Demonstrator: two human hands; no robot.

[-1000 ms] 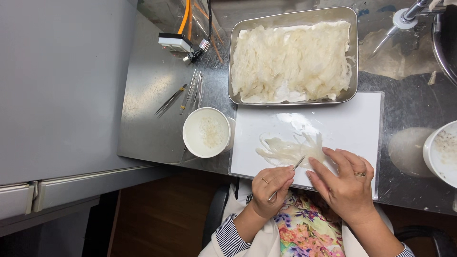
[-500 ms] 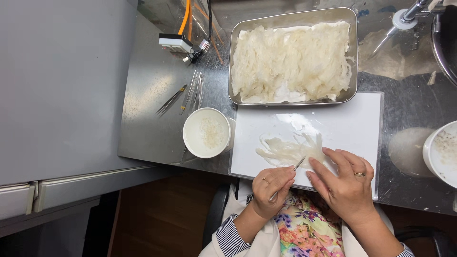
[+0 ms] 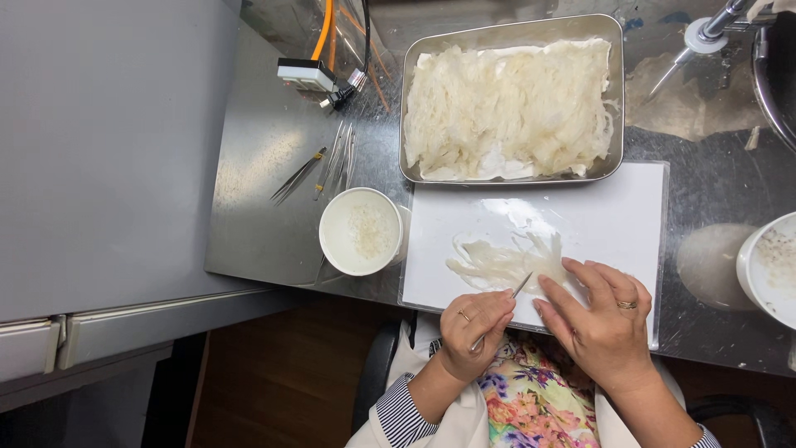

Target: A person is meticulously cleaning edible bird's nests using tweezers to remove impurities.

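Note:
A pale, stringy, translucent piece [image 3: 506, 261] lies on a white board [image 3: 597, 220] on a steel counter. My left hand [image 3: 474, 332] grips thin metal tweezers [image 3: 502, 311], whose tip touches the piece's near edge. My right hand [image 3: 604, 319], with a ring on one finger, lies flat on the board, its fingertips pressing the right end of the piece. Both hands are at the board's near edge.
A steel tray [image 3: 618, 99] heaped with the same pale stringy material stands behind the board. A white bowl [image 3: 362, 231] of liquid with small bits sits to the left, another bowl [image 3: 771, 265] to the right. Spare tweezers [image 3: 319, 166] lie on the counter by a plug and orange cable [image 3: 319, 70].

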